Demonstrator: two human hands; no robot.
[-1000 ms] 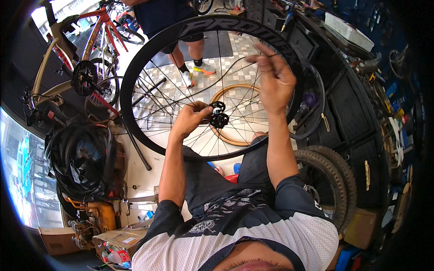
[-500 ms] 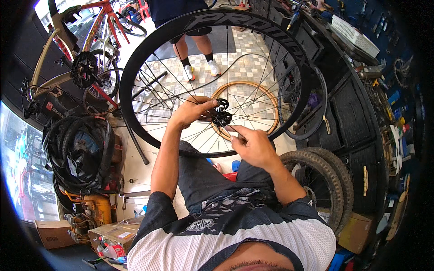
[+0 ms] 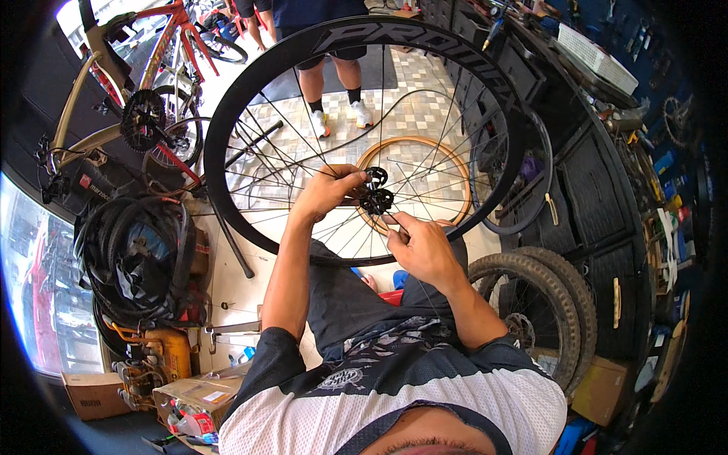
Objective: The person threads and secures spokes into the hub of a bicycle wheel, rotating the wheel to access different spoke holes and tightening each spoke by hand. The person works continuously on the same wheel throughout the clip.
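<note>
A deep-section black bicycle wheel [image 3: 215,144] with black spokes stands in front of me, above my lap. At its middle sits a black hub [image 3: 376,202] with a round flange. My left hand [image 3: 331,189] is closed at the hub's left side, thumb and fingers pinched by the flange; the fingers partly hide what they grip. Just below and right of the hub, my right hand [image 3: 426,250] has its thumb and forefinger pinched on a thin dark spoke, with the other fingers curled in.
A tan rim [image 3: 464,182] lies on the tiled floor beyond the wheel. A person in white shoes [image 3: 362,114] stands ahead. Knobby-tyred wheels [image 3: 565,303] lean against black cabinets at right. At left are bicycle frames [image 3: 76,144], heaped black tyres [image 3: 136,250] and an orange compressor [image 3: 168,353].
The wheel and both hands sit slightly farther right and lower in view. My right fingers have curled in a little beside the hub. Another person's legs and hand now show at the top.
</note>
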